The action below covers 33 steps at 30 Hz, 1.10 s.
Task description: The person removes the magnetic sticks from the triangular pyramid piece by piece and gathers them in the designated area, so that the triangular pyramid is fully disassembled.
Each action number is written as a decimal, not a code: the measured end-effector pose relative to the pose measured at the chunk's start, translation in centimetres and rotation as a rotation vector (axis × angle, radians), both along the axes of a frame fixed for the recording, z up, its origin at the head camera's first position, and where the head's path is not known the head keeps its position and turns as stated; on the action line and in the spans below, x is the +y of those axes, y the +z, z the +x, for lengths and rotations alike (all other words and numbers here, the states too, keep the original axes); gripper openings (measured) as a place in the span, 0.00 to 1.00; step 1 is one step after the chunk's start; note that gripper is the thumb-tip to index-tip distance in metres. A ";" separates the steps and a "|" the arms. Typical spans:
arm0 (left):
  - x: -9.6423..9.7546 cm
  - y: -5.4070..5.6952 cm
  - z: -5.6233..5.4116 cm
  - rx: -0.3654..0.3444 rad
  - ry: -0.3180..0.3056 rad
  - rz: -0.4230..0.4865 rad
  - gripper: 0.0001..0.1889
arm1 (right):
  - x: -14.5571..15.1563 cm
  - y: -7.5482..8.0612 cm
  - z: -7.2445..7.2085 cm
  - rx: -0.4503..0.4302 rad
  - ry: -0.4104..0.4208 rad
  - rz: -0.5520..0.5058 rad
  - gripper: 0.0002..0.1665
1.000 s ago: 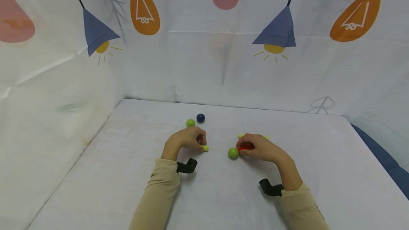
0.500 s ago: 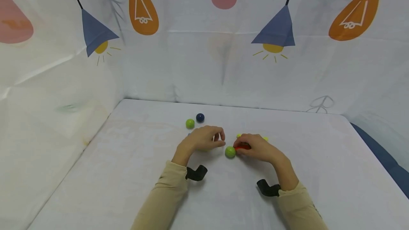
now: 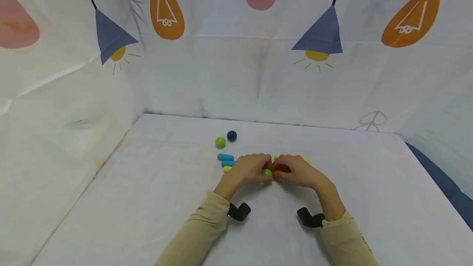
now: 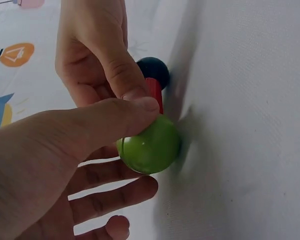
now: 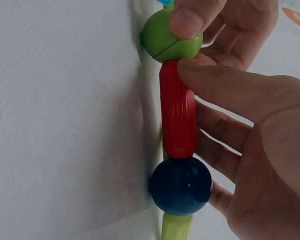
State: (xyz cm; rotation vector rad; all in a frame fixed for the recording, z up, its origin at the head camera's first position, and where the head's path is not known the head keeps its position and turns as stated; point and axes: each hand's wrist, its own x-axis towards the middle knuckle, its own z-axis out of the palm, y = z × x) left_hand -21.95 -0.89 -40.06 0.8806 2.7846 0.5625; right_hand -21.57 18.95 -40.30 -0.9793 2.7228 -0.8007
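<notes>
Moved: left hand (image 3: 251, 168) has travelled rightward from over the small rods to the front green ball (image 3: 267, 172); two blue rods (image 3: 226, 157) now show behind it.
Green balls: two on the worktop (image 3: 129, 200); back green ball (image 3: 220, 142) far left, the front one between both hands.
Blue rods: two, lying side by side, left of the left hand.
Yellow-green rod (image 3: 227, 169): one, just beside them, partly covered.
Back dark blue ball (image 3: 231, 136): one, near the back green ball.
Left hand: pinching the front green ball.
Right hand (image 3: 298, 170): pinching one red rod (image 5: 178, 112), its end touching that ball.
Front dark blue ball (image 5: 180, 186): one, at the rod's other end.
Yellow tips (image 3: 308, 160): two, behind the right hand; one rod or two, cannot tell.
</notes>
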 end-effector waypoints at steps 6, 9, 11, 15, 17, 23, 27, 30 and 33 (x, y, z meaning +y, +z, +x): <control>-0.5 0.2 -0.4 -0.032 -0.027 0.036 0.13 | 0.1 0.0 0.0 0.030 0.030 0.030 0.06; -1.1 0.4 -0.7 -0.019 0.001 0.081 0.13 | 0.0 0.0 0.0 0.024 0.029 0.044 0.06; -1.6 0.6 -1.1 0.011 0.036 0.136 0.13 | -0.1 0.0 0.0 0.008 0.017 0.051 0.06; -3.3 1.3 -2.1 0.096 0.116 0.295 0.14 | -0.2 -0.1 -0.1 -0.013 0.001 0.060 0.05; -4.5 1.5 -2.6 0.149 0.177 0.373 0.14 | -0.2 -0.1 -0.2 -0.009 -0.002 0.064 0.05; -9.3 1.8 -4.1 0.175 0.401 0.543 0.17 | -0.3 -0.1 -0.3 0.008 -0.012 0.076 0.04; -12.2 0.9 -4.8 0.133 0.533 0.602 0.18 | -0.4 -0.2 -0.3 0.009 -0.012 0.092 0.04; -13.4 -0.1 -5.1 0.098 0.624 0.600 0.18 | -0.3 -0.3 -0.2 0.007 -0.012 0.100 0.04; -13.7 -0.8 -5.2 0.061 0.665 0.583 0.18 | -0.2 -0.4 -0.2 0.006 -0.010 0.089 0.03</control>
